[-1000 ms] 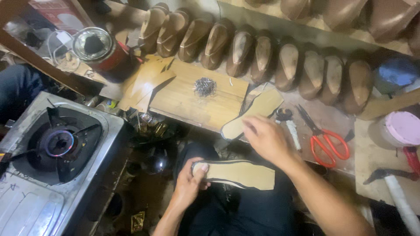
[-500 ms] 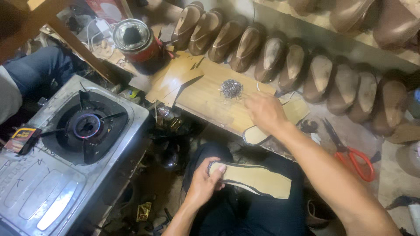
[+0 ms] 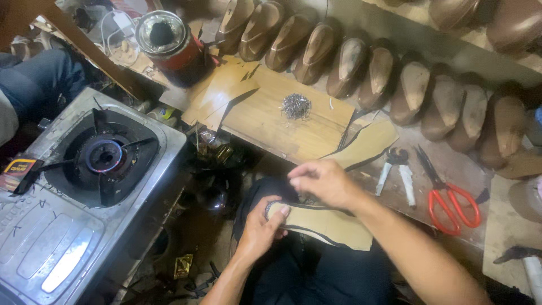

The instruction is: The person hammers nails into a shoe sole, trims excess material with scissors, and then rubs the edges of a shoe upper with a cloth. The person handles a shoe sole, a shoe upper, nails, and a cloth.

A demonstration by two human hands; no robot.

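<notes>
On my lap lies a tan shoe sole piece [image 3: 327, 224] with a dark edge. My left hand [image 3: 261, 227] grips its rounded left end, thumb on top. My right hand [image 3: 324, 183] hovers just above the sole with fingertips pinched together; whether a small nail sits between them is too small to tell. A pile of small metal nails [image 3: 296, 105] rests on the wooden board [image 3: 265, 121] in front of me. A second tan sole cutout [image 3: 367, 145] lies on the bench beside the board.
A row of brown shoe lasts [image 3: 361, 68] lines the back of the bench. Pincers [image 3: 397, 169] and red-handled scissors [image 3: 449, 195] lie at right. A lit gas stove [image 3: 84, 175] stands at left, a red tin [image 3: 172, 48] behind it. Another person's knee [image 3: 39, 79] shows far left.
My right hand has drawn back from the nail pile on the board down to the sole on my lap. My left hand kept its hold on the sole.
</notes>
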